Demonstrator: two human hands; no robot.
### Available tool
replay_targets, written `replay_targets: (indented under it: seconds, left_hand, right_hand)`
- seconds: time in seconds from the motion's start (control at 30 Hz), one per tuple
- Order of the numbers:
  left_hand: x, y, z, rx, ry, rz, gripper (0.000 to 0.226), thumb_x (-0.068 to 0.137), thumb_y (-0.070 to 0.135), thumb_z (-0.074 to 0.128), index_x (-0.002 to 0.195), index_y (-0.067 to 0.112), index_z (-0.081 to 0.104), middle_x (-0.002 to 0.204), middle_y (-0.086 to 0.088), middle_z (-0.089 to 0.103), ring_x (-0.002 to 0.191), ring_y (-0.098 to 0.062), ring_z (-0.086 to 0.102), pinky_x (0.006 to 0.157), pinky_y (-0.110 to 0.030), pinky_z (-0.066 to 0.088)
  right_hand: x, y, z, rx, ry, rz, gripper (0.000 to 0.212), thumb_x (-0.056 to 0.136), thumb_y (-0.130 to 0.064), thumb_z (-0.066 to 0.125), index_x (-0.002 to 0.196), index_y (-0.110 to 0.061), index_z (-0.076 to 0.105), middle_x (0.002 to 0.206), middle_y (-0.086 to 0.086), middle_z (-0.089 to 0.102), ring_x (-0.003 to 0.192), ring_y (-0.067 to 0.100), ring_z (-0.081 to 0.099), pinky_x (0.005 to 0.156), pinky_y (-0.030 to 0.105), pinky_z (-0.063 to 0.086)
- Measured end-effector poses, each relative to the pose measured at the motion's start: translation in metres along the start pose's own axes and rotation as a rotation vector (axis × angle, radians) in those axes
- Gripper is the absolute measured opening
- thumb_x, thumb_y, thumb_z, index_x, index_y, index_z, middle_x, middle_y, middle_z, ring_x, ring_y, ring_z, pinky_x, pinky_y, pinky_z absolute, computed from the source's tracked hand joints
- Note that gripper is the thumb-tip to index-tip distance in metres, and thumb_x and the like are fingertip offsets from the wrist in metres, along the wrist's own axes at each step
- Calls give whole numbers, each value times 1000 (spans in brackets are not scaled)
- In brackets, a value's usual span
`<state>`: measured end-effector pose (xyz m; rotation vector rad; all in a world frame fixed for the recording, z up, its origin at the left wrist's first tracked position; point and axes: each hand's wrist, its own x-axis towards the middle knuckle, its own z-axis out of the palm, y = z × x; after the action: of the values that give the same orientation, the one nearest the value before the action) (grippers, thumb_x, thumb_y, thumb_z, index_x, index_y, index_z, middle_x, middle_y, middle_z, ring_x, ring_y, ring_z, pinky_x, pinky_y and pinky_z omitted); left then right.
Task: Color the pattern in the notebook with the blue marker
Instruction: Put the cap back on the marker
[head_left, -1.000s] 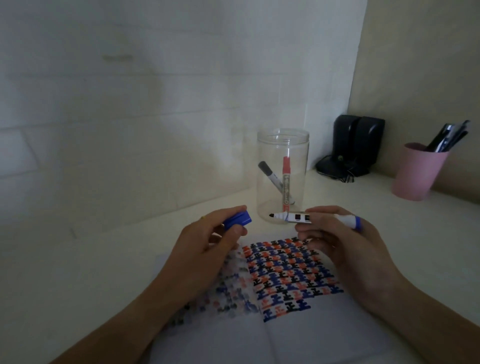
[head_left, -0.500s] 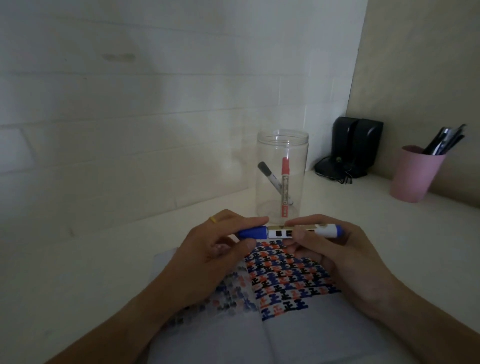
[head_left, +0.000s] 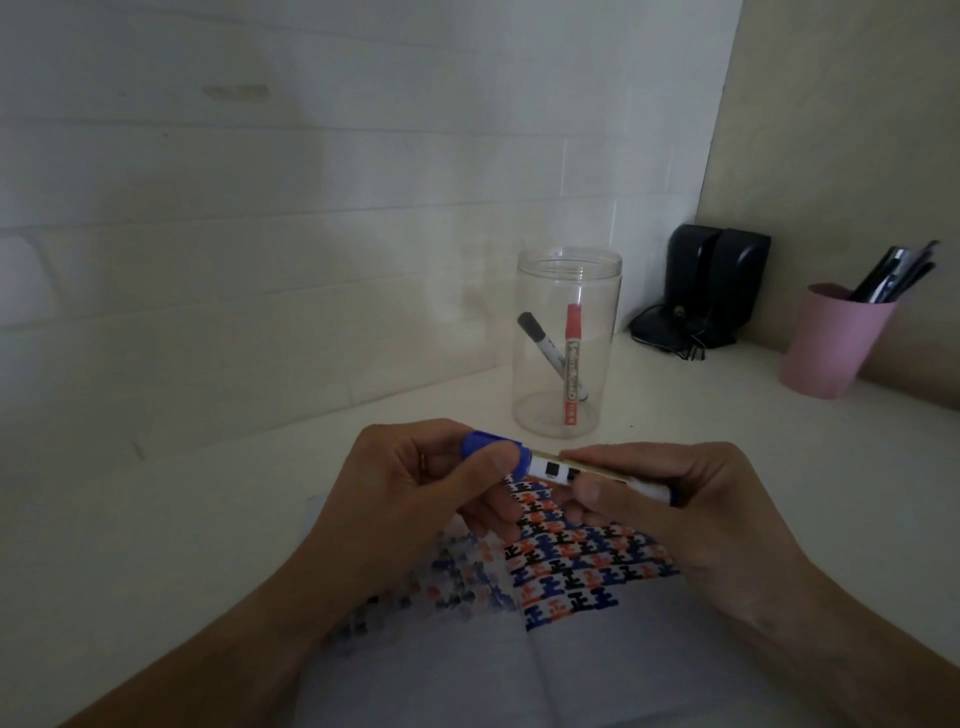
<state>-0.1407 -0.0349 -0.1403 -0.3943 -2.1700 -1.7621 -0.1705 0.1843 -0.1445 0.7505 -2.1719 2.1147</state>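
A second ago the blue cap (head_left: 496, 451) was held apart in the left hand (head_left: 415, 499) while the bare tip of the blue marker (head_left: 587, 470) pointed toward it from the right hand (head_left: 680, 514). Now the cap is seen seated on the marker's tip end, and the two hands have been brought together so that the pen forms a single line between them, just above the far edge of the coloured pattern (head_left: 582, 561).

The cap is pinched between the thumb and fingers of the left hand. The white barrel is gripped by the right hand, thumb on the near side and fingers over the top; only the blue tail end shows past the right palm. Both hands are thus closed on the one marker, which is held in the air and does not touch the paper.

The notebook (head_left: 467, 670) lies open beneath both wrists, with the blue, orange and black pattern directly under the hands and a fainter bleed-through on the page under the left forearm. Beyond the fingertips stands a clear jar (head_left: 567, 270) holding a red marker (head_left: 571, 364) and a black marker (head_left: 540, 343).

With the tip covered, no colouring can be done at present. It is judged that the blue colouring has been brought to a close, or at least paused, and that the marker is likely to be returned to the jar. Whether the cap is fully clicked home cannot be told.
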Motion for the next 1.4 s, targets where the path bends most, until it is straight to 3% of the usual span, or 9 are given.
replay_targets:
  seconds: [0.13,0.27,0.37,0.53,0.77,1.03,1.13,1.27,1.4]
  left_hand:
    - [-3,7,5,-89,8,2,20,83,23,67,92,9,77,65,-11,78,56,-28,75,58,-36,62]
    - [-1,9,23,-134,29,43,20,80,26,67,90,11,76,63,-8,77,54,-22,74,58,-26,60]
    - [5,18,26,-126,60,116,23,81,32,72,87,11,76,65,-3,77,56,-16,73,61,-19,57]
    - [10,9,12,442,114,336,42,96,50,40,98,22,70,80,13,71,80,-4,68,71,-8,46]
    - [6,-17,-13,986,128,350,30,99,41,41,99,26,67,88,8,71,74,-13,61,70,-28,47]
    - [12,-12,-23,1046,182,355,29,100,40,41,99,25,65,88,6,70,80,-18,63,74,-33,42]
    - [10,-12,-23,1064,170,337,32,99,41,40,100,24,66,87,5,71,81,-20,64,75,-36,44]
    - [9,-12,-24,1063,167,342,33,99,41,41,100,23,68,87,3,72,82,-22,66,75,-38,46]
    - [10,-12,-23,1058,155,340,35,99,43,39,101,23,68,87,4,72,82,-21,66,77,-37,48]
  right_hand:
    - [-12,-13,2,-96,42,-61,30,68,-17,81,98,-16,83,90,-1,84,81,19,81,72,31,65]
    - [-15,-25,-8,-237,50,-111,25,71,-28,81,96,-21,83,87,2,84,77,24,79,71,41,65]
    - [-11,-32,-10,-211,-93,-57,24,79,-13,80,101,-15,72,78,8,79,66,32,69,63,46,54]
    - [4,-23,-9,125,-93,171,62,78,0,74,131,-28,59,92,23,70,95,41,71,89,48,60]
    - [4,8,6,224,-96,311,65,84,12,68,135,-27,60,80,15,70,83,30,71,80,42,58]
    - [69,-77,0,-28,357,-106,61,85,0,74,134,-23,45,94,14,80,92,19,78,87,36,60]
    - [97,-103,2,-181,454,-295,54,89,-7,73,130,-23,42,88,13,79,80,15,77,71,16,57]
    - [127,-110,6,-464,517,-433,44,89,-3,69,121,-22,44,92,4,74,67,8,73,57,9,51]
    - [144,-89,6,-781,474,-413,38,87,-4,69,114,-20,49,91,5,74,74,17,72,64,27,60]
